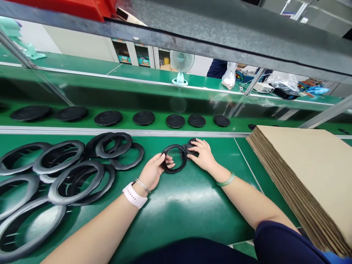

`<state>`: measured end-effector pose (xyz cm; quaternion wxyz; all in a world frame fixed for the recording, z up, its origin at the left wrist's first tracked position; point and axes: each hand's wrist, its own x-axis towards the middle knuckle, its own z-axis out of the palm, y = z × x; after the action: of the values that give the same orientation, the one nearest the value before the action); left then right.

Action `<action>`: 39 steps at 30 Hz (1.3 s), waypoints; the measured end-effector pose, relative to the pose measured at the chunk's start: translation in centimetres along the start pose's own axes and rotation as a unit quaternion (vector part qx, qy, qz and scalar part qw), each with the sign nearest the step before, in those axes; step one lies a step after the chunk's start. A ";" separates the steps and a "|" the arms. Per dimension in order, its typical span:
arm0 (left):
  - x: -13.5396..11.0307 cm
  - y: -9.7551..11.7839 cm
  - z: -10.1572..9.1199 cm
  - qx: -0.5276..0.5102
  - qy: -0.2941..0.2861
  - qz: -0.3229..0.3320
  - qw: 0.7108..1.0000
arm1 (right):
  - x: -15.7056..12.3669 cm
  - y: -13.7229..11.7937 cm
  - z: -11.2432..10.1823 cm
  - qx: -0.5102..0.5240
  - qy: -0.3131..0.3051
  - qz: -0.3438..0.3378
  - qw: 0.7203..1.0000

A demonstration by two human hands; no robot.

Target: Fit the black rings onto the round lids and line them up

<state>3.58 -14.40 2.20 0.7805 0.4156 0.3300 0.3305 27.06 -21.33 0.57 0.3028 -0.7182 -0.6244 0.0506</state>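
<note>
Green counter (203,220); left hand (152,170) clamped on black ring (175,171) mid-counter; right hand (204,156) on dark piece (191,141) at its right edge, can't tell if gripped; more rings (55,192) left, cardboard (305,154) right.

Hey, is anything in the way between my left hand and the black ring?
Nothing visible: your left hand holds the ring directly, by its left side. Your right hand, holding a dark piece, is on the opposite side, not between them.
</note>
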 end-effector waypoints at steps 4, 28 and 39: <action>0.3 -0.1 0.0 0.002 -0.014 -0.009 1.000 | 0.2 -1.2 0.6 0.005 0.033 0.036 0.999; -0.2 0.2 0.0 0.190 -0.097 -0.015 0.977 | 0.8 1.0 -1.3 0.020 0.143 0.034 0.989; -0.1 0.6 -0.7 0.230 -0.154 -0.085 0.957 | -2.0 -4.9 -1.7 0.201 0.154 -0.048 0.966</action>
<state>2.87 -13.93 2.41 0.7307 0.5998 0.3071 0.1101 23.12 -23.64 3.75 0.5359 -0.6106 -0.5810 0.0492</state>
